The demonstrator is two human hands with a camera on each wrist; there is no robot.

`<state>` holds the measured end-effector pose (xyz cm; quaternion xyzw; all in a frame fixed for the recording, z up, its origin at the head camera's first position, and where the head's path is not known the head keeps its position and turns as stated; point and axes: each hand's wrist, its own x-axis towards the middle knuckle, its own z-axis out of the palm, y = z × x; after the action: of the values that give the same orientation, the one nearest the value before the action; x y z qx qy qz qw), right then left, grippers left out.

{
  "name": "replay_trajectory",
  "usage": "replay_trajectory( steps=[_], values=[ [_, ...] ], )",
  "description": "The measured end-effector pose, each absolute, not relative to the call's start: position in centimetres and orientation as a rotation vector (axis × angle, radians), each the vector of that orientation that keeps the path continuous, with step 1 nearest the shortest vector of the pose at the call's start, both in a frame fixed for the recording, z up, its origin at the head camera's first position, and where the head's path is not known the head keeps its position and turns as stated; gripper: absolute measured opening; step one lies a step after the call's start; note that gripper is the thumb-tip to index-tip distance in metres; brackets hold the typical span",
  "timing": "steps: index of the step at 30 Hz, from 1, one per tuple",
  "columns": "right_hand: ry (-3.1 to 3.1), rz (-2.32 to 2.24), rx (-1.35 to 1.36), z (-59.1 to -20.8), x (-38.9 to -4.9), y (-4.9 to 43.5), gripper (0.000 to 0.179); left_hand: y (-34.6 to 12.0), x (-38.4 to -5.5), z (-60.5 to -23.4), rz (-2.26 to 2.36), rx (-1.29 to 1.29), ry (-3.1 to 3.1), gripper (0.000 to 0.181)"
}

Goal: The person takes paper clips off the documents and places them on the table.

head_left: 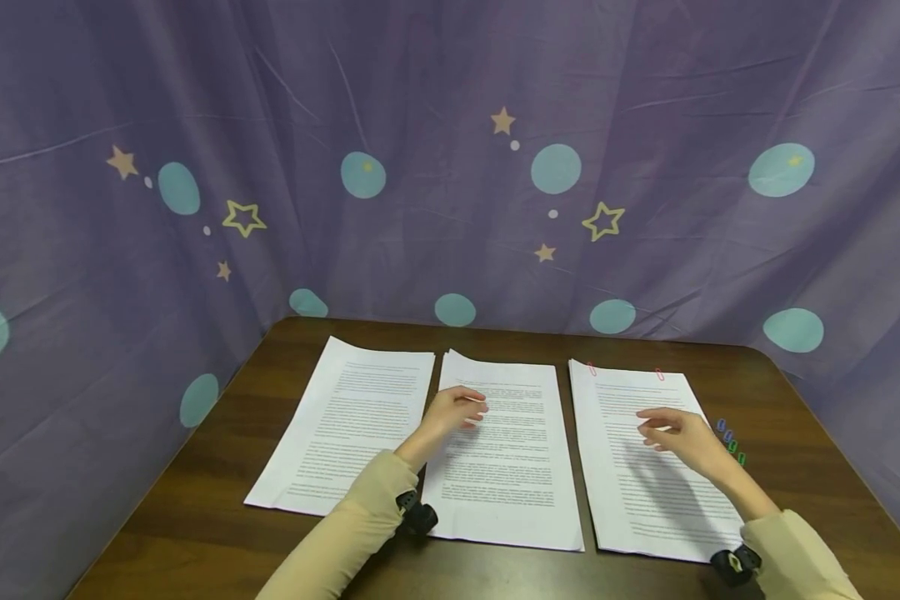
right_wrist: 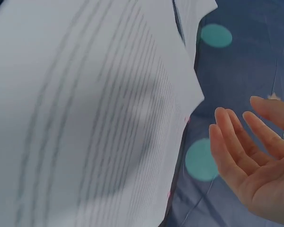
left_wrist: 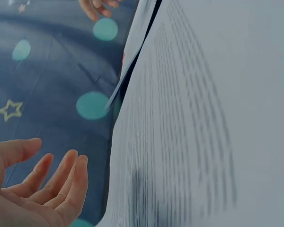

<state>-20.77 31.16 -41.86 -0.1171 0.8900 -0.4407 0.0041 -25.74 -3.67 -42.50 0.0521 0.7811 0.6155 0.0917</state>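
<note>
Three printed paper stacks lie side by side on a dark wooden table. My left hand (head_left: 452, 411) hovers over the left part of the middle stack (head_left: 506, 517), fingers loosely bent and holding nothing. Above the right stack (head_left: 615, 517) hangs my right hand (head_left: 678, 433), its shadow falling on the page, with nothing between its fingers. Two pink paper clips, one left (head_left: 591, 369) and one right (head_left: 659, 375), sit on that stack's top edge. In the wrist views, the left hand (left_wrist: 42, 189) and the right hand (right_wrist: 251, 156) both show gaps between thumb and fingers.
The left paper stack (head_left: 345, 442) has a curled top corner. Blue clips (head_left: 722, 425) and green clips (head_left: 732, 447) lie in a row on the table (head_left: 802, 450), just right of the right stack. A purple patterned curtain (head_left: 435, 242) hangs behind.
</note>
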Motion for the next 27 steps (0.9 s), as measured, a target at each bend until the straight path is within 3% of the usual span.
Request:
replay_trajectory(
  steps=[13,23,27],
  values=[
    [2.938,-1.367,-0.246,-42.4,-18.6,35.5,0.031,1.2,-24.8,-42.5,1.85,0.298,2.213,0.027],
    [2.967,-1.178,-0.082,-43.3,-18.1,38.2,0.042,3.7,-23.0,-40.9,1.85,0.39,2.223,0.025],
    [2.954,-1.175,-0.045,-43.8,-18.3,38.9,0.044,4.7,-23.5,-42.1,1.845,0.379,2.225,0.026]
  ],
)
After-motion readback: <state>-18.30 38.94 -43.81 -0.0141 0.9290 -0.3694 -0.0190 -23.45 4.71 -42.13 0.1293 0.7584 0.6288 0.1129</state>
